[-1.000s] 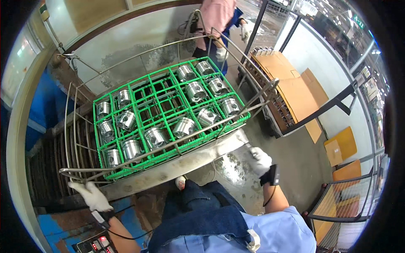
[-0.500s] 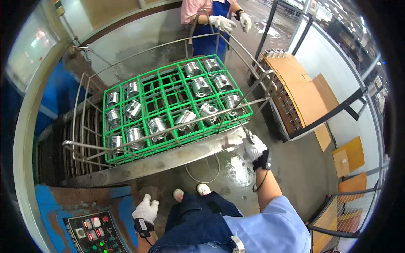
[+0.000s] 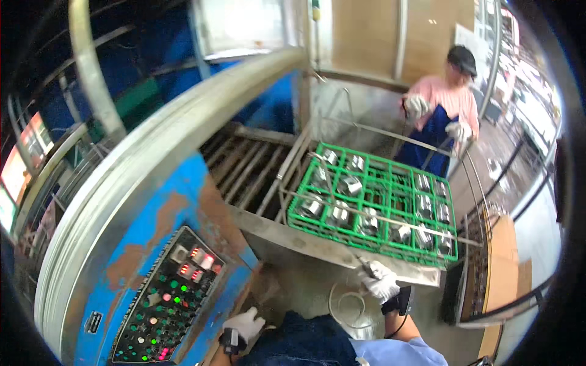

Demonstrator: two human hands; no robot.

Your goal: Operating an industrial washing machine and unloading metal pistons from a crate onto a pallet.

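My right hand (image 3: 379, 282), in a white glove, is closed around a slim tool (image 3: 364, 266) with a dark body and a thin tip; its exact kind is unclear. It is just in front of the metal ledge (image 3: 329, 246). Beyond the ledge stands a green grid rack (image 3: 390, 244) inside a wire-frame basket (image 3: 421, 229), with several shiny metal pistons (image 3: 368, 222) in its compartments. Some compartments in the middle hold no piston. My left hand (image 3: 245, 324), also gloved, hangs open near the blue machine panel, its fingers apart and nothing in it.
A control panel (image 3: 168, 299) with lit buttons and displays is at left, beneath a curved pale rail (image 3: 165, 137). Rollers (image 3: 244, 165) extend left of the basket. A co-worker in a pink shirt (image 3: 448, 100) stands behind it. A cardboard-topped cart (image 3: 500, 262) is at right; a looped hose (image 3: 347, 308) lies below.
The view has swung left, so the rack appears farther right and more of the control panel and rollers shows. My right hand still grips the tool; my left stays open.
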